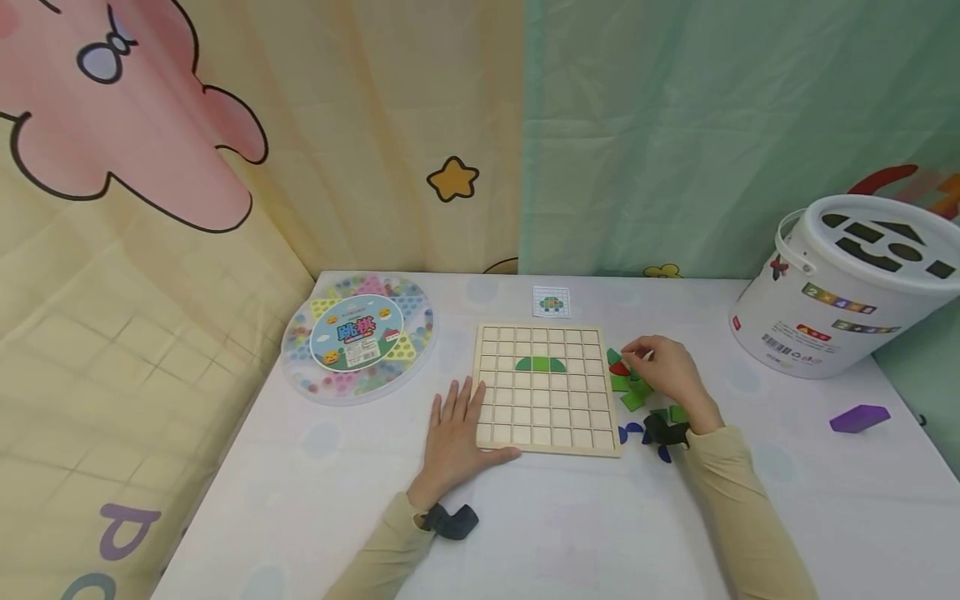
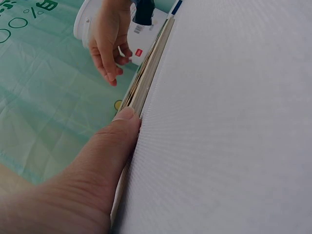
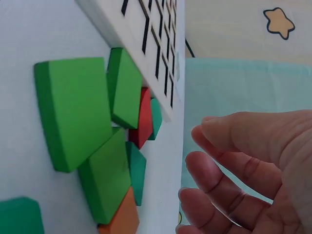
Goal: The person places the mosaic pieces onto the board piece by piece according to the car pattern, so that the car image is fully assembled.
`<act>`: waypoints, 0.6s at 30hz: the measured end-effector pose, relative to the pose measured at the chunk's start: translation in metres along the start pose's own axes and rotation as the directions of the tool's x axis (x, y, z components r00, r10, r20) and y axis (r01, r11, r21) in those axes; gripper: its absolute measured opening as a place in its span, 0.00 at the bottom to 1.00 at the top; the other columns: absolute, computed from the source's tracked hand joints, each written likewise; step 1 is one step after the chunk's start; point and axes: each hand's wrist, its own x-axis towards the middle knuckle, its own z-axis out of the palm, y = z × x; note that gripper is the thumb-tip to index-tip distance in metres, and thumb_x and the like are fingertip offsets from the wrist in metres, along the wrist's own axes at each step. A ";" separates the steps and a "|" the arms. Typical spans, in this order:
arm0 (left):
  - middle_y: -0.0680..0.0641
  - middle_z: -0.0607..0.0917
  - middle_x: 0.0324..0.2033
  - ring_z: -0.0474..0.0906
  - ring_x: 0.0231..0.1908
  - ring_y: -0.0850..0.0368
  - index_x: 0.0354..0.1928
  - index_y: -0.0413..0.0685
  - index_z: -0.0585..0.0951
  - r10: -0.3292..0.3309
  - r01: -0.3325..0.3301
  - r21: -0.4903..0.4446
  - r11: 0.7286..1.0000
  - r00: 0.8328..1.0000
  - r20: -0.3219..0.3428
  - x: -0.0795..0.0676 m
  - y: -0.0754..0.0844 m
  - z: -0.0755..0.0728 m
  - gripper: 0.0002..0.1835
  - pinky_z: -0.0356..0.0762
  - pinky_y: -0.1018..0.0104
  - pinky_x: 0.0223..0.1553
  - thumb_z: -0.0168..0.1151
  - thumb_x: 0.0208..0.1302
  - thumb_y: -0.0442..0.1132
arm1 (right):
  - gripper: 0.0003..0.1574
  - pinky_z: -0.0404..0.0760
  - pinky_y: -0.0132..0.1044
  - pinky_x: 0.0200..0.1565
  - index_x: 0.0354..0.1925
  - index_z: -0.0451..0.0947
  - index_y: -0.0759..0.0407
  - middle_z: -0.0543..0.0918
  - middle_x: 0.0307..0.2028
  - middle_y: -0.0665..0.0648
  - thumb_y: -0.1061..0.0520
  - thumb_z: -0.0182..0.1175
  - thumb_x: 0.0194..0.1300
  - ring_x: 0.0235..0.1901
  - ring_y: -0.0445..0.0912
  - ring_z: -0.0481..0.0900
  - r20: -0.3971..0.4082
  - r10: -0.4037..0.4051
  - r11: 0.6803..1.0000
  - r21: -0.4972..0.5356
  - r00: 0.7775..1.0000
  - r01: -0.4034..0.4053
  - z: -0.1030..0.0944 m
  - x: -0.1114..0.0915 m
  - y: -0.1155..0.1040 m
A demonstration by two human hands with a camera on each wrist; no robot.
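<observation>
A wooden grid board (image 1: 542, 410) lies flat on the table. In its upper part sit a green square (image 1: 541, 364) and two rounded green pieces, one on each side. My left hand (image 1: 455, 437) rests with spread fingers at the board's left edge, and its thumb (image 2: 105, 146) touches the front edge. My right hand (image 1: 666, 367) hovers over loose pieces beside the board's right edge, its fingers loosely bent. No piece shows between its thumb and fingertips in the right wrist view. Below are green blocks (image 3: 78, 107), a red piece (image 3: 142, 119) and an orange piece (image 3: 122, 214).
A small card (image 1: 551, 302) with a printed coloured figure lies behind the board. Left stands a round clear game box (image 1: 358, 340); right, a white bucket (image 1: 817, 308) with a shape-hole lid. A purple block (image 1: 859, 418) lies far right. Blue pieces (image 1: 634, 427) lie near the right wrist.
</observation>
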 end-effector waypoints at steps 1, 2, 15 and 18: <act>0.39 0.53 0.71 0.42 0.71 0.41 0.73 0.42 0.55 -0.001 0.001 0.000 1.000 1.000 0.002 0.000 0.000 0.000 0.62 0.36 0.43 0.66 0.59 0.43 0.77 | 0.12 0.70 0.38 0.27 0.40 0.82 0.65 0.79 0.32 0.59 0.58 0.60 0.64 0.27 0.49 0.71 0.004 0.005 1.000 -0.002 1.000 -0.005 0.000 0.000 0.001; 0.39 0.53 0.71 0.42 0.71 0.41 0.73 0.43 0.55 -0.003 0.003 0.002 1.000 1.000 0.005 0.000 0.000 -0.001 0.62 0.36 0.43 0.66 0.59 0.43 0.77 | 0.12 0.70 0.38 0.27 0.40 0.82 0.66 0.79 0.32 0.59 0.58 0.60 0.64 0.27 0.49 0.71 0.011 0.011 1.000 -0.001 1.000 -0.011 0.001 0.001 0.002; 0.40 0.52 0.72 0.41 0.71 0.42 0.73 0.43 0.54 -0.009 0.008 0.016 1.000 1.000 0.022 0.000 0.002 -0.002 0.62 0.37 0.44 0.67 0.60 0.43 0.76 | 0.17 0.74 0.41 0.30 0.44 0.81 0.67 0.80 0.35 0.62 0.58 0.64 0.59 0.33 0.53 0.76 0.078 0.029 0.999 -0.026 0.997 -0.027 0.014 0.018 0.005; 0.40 0.53 0.72 0.41 0.71 0.41 0.73 0.43 0.55 -0.006 0.006 0.015 1.000 1.000 0.015 0.000 0.002 -0.003 0.62 0.37 0.43 0.67 0.60 0.43 0.76 | 0.17 0.75 0.43 0.32 0.46 0.80 0.67 0.80 0.36 0.64 0.59 0.62 0.60 0.35 0.55 0.76 0.088 0.034 0.999 -0.034 0.996 -0.031 0.015 0.020 0.004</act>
